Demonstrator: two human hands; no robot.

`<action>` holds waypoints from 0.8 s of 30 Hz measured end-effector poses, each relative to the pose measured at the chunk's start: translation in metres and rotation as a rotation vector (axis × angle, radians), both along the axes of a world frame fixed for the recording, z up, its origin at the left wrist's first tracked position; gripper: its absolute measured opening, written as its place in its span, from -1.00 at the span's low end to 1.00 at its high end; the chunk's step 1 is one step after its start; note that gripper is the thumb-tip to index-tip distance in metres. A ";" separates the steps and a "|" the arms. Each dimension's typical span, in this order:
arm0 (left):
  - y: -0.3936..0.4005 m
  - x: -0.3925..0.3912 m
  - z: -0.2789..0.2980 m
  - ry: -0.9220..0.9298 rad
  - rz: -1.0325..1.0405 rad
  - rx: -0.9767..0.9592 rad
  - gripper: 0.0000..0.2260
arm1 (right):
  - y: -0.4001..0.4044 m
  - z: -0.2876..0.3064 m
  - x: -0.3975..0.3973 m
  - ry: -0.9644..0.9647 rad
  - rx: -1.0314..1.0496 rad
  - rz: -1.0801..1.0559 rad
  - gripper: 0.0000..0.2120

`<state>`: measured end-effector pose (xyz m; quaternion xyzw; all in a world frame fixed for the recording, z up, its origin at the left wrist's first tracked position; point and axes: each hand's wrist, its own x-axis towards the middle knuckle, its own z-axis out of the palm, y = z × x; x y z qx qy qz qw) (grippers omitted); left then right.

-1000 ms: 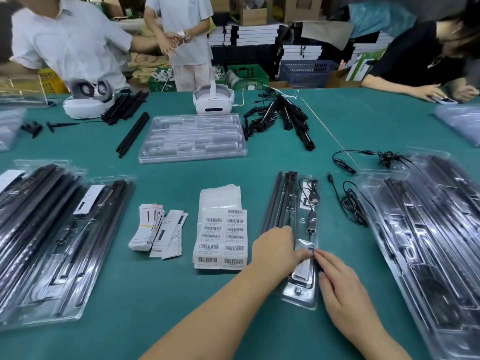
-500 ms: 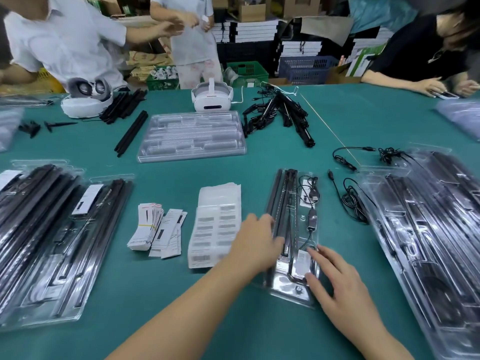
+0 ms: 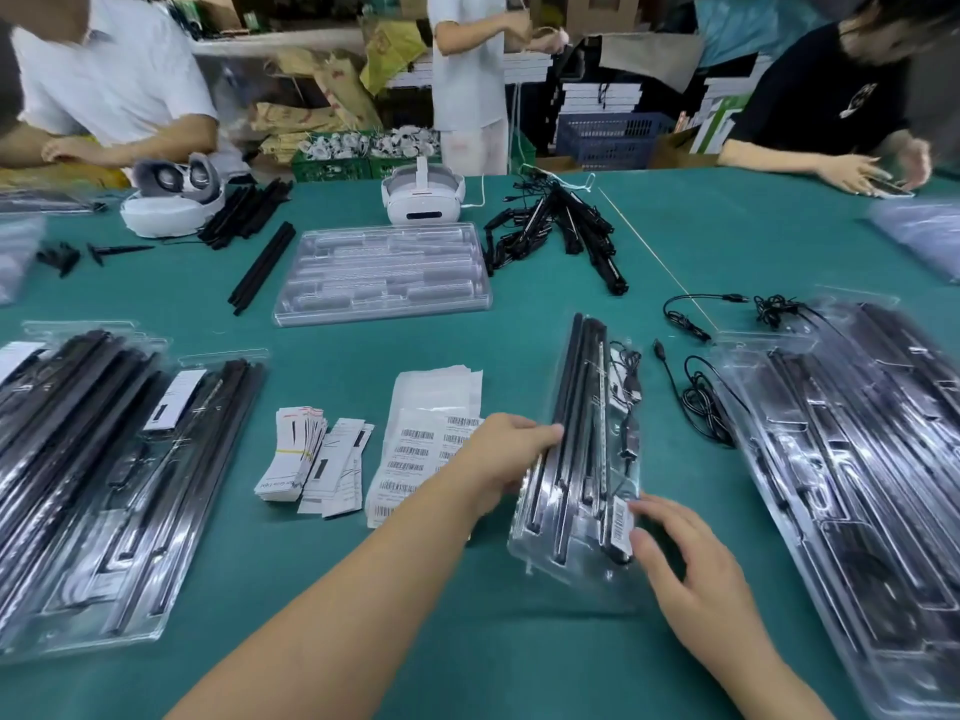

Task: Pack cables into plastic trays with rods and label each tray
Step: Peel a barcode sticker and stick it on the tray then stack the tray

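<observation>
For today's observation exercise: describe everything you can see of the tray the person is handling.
The tray is a long, clear, glossy plastic blister, moulded into channels. Black rods lie lengthwise in its left channels; a black cable sits on the right; a barcode label is stuck near its near end. Its left edge looks raised off the green table. The left hand grips its left edge; the right hand touches the label end.

Left forearm bare, reaches diagonally up from bottom centre. Left hand (image 3: 506,454) knuckles up, fingers curled, gripping the left edge of the tray (image 3: 566,543). Right forearm enters from bottom right. Right hand (image 3: 691,569) palm down, fingers spread and slightly bent, fingertips (image 3: 641,506) resting on the tray's lower right side. Hands near each other, not touching.
</observation>
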<state>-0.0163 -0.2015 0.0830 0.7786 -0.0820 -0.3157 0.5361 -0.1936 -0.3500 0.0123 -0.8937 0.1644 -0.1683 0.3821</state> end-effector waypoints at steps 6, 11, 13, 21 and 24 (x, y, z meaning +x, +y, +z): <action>-0.011 -0.037 0.020 -0.170 -0.243 -0.196 -0.63 | -0.009 0.039 0.020 0.079 0.781 -0.048 -0.29; -0.019 -0.065 -0.006 -0.552 -0.574 -0.017 -0.65 | -0.015 0.076 0.037 0.117 1.158 -0.024 -0.60; -0.015 -0.068 -0.015 -0.557 -0.567 0.000 -0.64 | -0.015 0.073 0.040 0.081 1.138 -0.104 -0.79; 0.010 -0.029 -0.006 -0.271 0.053 -0.019 -0.50 | 0.002 0.056 0.036 -0.042 1.345 0.087 -0.70; 0.020 -0.015 0.004 -0.241 0.201 -0.071 -0.75 | 0.027 0.056 0.040 -0.039 1.303 0.209 -0.55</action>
